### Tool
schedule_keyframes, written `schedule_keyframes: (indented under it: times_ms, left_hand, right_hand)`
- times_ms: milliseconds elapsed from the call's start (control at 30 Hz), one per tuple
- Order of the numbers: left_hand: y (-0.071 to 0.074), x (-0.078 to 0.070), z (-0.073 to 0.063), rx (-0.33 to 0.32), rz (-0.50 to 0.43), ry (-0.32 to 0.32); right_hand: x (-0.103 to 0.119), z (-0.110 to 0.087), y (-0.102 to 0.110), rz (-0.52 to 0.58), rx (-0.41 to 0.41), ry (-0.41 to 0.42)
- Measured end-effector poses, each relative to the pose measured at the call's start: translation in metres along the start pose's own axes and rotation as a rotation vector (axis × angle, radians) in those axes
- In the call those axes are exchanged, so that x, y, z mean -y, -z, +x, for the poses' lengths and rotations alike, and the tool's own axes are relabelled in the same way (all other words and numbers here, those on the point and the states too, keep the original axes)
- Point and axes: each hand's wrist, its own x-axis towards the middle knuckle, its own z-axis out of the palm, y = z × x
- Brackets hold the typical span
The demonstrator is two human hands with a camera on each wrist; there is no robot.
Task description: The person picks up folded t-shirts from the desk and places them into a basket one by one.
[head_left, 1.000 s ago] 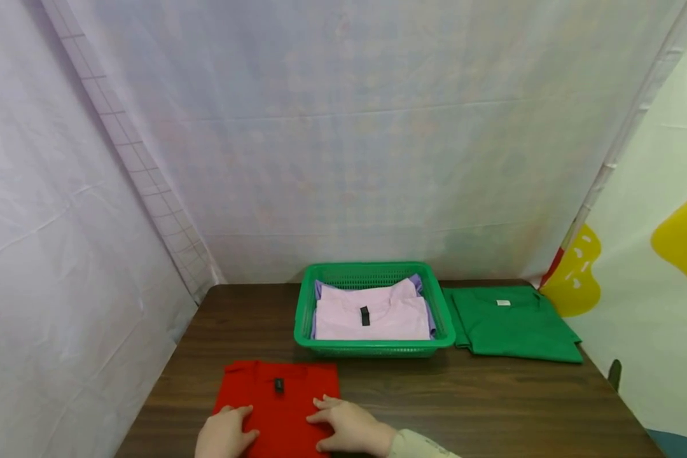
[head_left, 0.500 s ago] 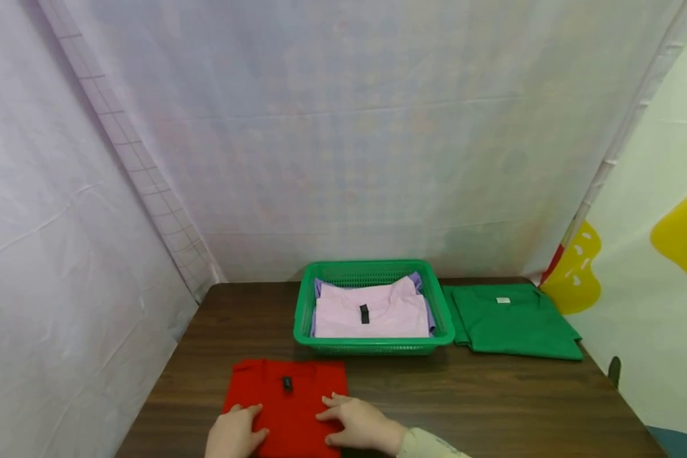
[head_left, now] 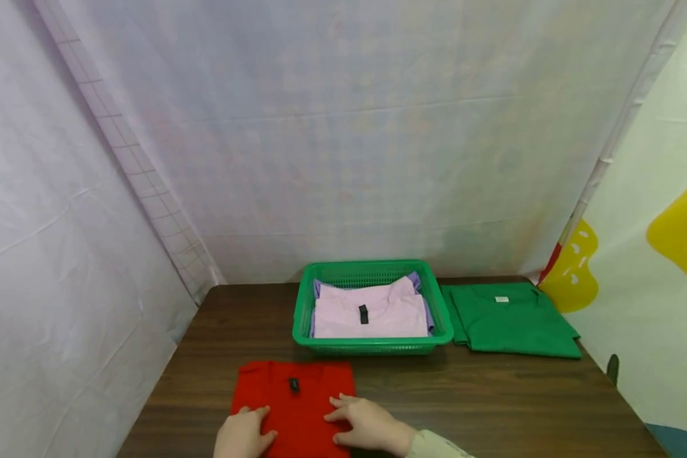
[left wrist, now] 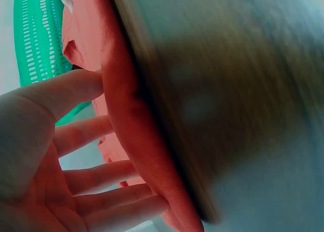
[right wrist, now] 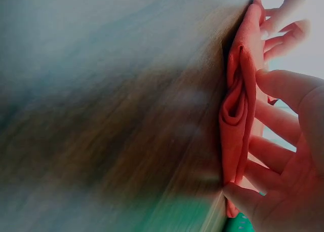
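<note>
One folded red shirt [head_left: 303,416] lies on the near part of the desk [head_left: 469,401], left of its middle. Two hands rest on it, apart from each other: the left hand [head_left: 242,436] on its left side, the right hand [head_left: 371,425] on its right, fingers spread and fairly straight. One green basket [head_left: 372,342] stands beyond, holding one folded pale pink shirt [head_left: 395,323] over purple cloth [head_left: 415,280], its pieces uncountable. Folded green cloth [head_left: 515,327] lies just right of the basket.

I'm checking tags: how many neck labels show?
3: a black label on the red shirt, a second black label on the pink shirt in the basket, a white label on the green shirt beside it. Others may be hidden.
</note>
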Motion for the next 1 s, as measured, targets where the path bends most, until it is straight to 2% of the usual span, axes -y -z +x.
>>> schedule_keyframes:
  times_ms: [233,533,767,1000]
  left_hand:
    - [0.000,-0.009,-0.001,0.020,-0.004,-0.008]
    - [-0.007,-0.017,-0.001,-0.062,0.006,-0.058]
    - [-0.009,-0.023,0.002,0.003,-0.005,-0.044]
    - [-0.012,-0.029,0.002,0.001,-0.012,-0.066]
  right_hand:
    - [-0.004,-0.006,0.002,-0.007,-0.003,-0.029]
    - [-0.011,-0.013,0.006,0.022,0.004,-0.059]
    - [-0.013,-0.021,0.007,0.013,-0.036,-0.054]
    - [-0.019,-0.027,0.008,0.054,-0.016,-0.090]
